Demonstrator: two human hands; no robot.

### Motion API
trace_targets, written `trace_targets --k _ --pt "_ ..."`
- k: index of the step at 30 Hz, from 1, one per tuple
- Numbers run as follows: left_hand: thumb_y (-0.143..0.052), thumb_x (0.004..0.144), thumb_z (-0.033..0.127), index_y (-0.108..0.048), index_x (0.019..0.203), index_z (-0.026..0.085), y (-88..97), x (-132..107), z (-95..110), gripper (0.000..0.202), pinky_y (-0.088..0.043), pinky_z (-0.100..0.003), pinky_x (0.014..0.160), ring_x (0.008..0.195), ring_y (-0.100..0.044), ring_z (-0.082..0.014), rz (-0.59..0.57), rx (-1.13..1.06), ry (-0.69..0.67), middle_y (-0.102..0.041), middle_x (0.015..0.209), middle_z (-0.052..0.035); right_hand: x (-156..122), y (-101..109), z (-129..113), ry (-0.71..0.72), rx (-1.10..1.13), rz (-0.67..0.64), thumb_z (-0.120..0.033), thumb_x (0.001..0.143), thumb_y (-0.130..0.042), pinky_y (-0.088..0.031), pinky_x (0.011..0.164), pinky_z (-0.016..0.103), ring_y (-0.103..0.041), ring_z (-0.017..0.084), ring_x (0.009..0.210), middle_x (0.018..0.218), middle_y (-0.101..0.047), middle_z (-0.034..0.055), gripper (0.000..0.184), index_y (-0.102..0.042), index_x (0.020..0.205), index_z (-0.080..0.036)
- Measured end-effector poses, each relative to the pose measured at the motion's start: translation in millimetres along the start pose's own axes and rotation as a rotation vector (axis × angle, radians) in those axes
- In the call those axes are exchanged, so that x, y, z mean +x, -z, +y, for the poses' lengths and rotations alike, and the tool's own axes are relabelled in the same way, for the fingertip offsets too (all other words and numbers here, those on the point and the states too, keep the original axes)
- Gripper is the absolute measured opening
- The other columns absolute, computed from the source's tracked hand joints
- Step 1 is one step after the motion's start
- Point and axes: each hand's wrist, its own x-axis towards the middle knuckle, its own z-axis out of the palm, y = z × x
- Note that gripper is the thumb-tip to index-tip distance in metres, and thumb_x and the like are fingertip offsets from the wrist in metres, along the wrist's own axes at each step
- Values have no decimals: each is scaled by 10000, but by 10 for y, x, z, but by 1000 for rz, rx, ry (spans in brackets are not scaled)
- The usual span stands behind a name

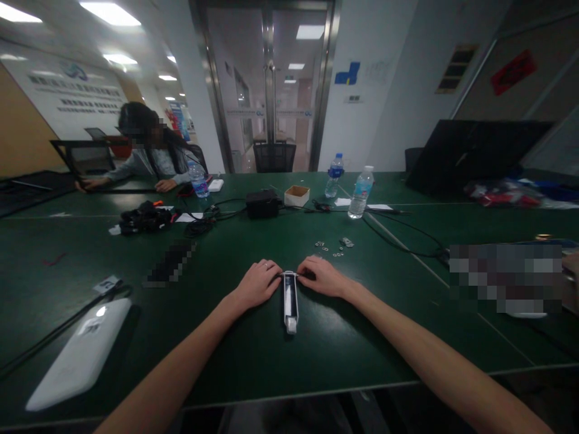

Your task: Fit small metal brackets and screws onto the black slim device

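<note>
A long, narrow white device (291, 304) with a dark slot along its middle lies on the green table, pointing away from me. A thin crosspiece runs across its far end. On the left of that end, my left hand (261, 282), with a ring on one finger, has its fingers closed at the crosspiece. Opposite it, my right hand (323, 277) pinches at the other side, thumb and fingers together. The exact grip at the fingertips is too small to make out. Beyond my right hand lie several small metal rings (322, 246) and a small clear bag (347, 242).
A white power bank-like slab (81, 355) and a dark phone-like object (172, 263) lie left. Farther back are tangled black cables (147, 218), a black box (263, 204), a small open carton (297, 196) and water bottles (360, 194). A person (154, 147) sits across at left.
</note>
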Motion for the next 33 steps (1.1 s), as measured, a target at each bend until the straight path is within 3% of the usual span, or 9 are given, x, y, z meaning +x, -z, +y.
trace_targets --k 27,33 --pt "-449 933 263 -589 1053 196 58 -10 56 196 -440 -359 830 978 -526 -208 -15 -9 29 -586 1070 -51 16 -24 -63 -2 -39 22 -237 860 -571 -448 737 285 -547 163 820 886 -613 55 99 -625 903 -166" --pt "-434 937 267 -589 1061 195 65 -12 58 211 -442 -355 833 990 -523 -209 -31 -13 46 -587 1078 -53 17 95 -30 -24 -56 -4 -352 870 -577 -464 785 297 -561 172 887 967 -618 64 206 -627 963 -175"
